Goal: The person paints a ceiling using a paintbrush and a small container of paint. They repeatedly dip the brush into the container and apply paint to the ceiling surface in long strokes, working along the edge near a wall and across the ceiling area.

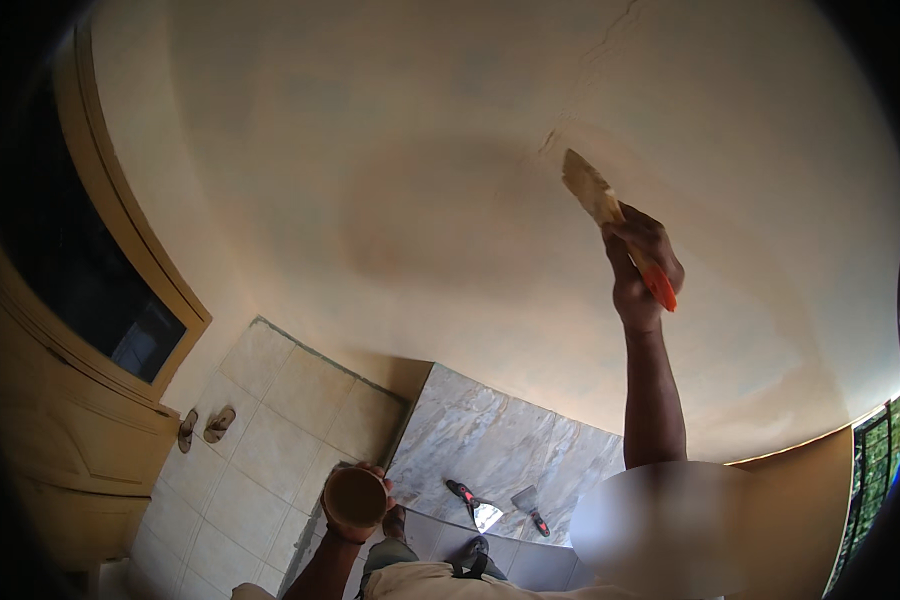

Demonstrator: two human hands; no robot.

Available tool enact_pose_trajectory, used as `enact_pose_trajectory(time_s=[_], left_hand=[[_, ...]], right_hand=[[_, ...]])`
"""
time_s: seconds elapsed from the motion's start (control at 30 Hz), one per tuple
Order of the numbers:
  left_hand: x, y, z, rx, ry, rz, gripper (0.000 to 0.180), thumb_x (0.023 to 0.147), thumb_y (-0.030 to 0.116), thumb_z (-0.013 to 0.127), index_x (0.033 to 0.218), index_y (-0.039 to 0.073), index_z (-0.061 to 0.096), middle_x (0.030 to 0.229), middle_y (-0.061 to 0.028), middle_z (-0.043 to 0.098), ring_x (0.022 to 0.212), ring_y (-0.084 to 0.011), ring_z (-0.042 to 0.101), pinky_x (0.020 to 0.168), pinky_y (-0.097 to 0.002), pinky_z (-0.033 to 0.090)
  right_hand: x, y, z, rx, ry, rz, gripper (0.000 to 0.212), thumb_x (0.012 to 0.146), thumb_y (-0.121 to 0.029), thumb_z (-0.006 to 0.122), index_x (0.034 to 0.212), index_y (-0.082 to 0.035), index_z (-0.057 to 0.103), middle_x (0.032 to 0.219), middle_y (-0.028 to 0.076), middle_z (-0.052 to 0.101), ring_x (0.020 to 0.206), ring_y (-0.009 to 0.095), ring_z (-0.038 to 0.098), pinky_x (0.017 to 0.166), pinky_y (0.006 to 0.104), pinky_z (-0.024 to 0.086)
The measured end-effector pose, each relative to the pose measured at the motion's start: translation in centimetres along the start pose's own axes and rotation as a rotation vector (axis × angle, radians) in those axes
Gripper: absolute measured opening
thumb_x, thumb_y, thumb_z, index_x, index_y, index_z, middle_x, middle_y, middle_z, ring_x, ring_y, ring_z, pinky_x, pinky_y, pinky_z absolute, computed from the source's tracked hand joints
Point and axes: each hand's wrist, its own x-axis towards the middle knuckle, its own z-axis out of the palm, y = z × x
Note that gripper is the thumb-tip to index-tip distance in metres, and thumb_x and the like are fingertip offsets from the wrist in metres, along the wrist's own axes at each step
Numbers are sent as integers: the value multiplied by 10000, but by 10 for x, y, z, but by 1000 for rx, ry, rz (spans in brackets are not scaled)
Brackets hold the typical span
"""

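Note:
My right hand (648,250) is raised to the cream wall (450,220), fingers closed round the handle of a flat paintbrush (592,188) with an orange handle end. The bristle end points up and left, just below a thin crack (547,142); whether it touches the wall I cannot tell. Down at waist height, my left hand (383,488) grips a round, open-topped container (355,497). Its inside looks brown, and the contents are too dark to make out. A darker, damp-looking patch spreads over the wall left of the brush.
Two putty knives, one red-and-black handled (462,490) and one grey-bladed (526,500), lie on a grey marbled slab (470,420). Sandals (220,424) rest on the tiled floor (240,470) by a wooden door (80,400). At right is a grilled window (875,470). A pale blur hides the lower right.

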Motion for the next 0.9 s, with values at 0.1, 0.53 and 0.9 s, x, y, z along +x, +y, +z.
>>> enact_pose_trajectory(time_s=[0.1, 0.53, 0.9], left_hand=[[11, 0, 12, -44, -26, -49, 618, 1040, 530, 513, 1398, 27, 539, 1328, -220, 608, 1262, -462, 576, 981, -655, 538], [5, -3, 1, -6, 42, -89, 607, 1019, 561, 532, 1361, 62, 577, 1327, -184, 618, 1252, -436, 598, 990, -628, 545], [15, -7, 24, 118, 35, -42, 606, 974, 548, 612, 1378, 97, 586, 1338, -146, 623, 1238, -374, 603, 942, -543, 558]], right_hand=[[6, 17, 46, 64, 152, 140, 139, 877, 22, 774, 982, -52, 722, 1083, 113, 760, 945, 187, 736, 835, 317, 581], [-45, 41, -104, -715, 523, 56, 114, 898, 70, 722, 963, -16, 686, 943, 66, 691, 848, 203, 663, 747, 351, 560], [15, 10, 56, -216, 325, 102, 178, 831, -4, 764, 963, -111, 713, 949, 71, 690, 849, 252, 692, 754, 342, 570]])
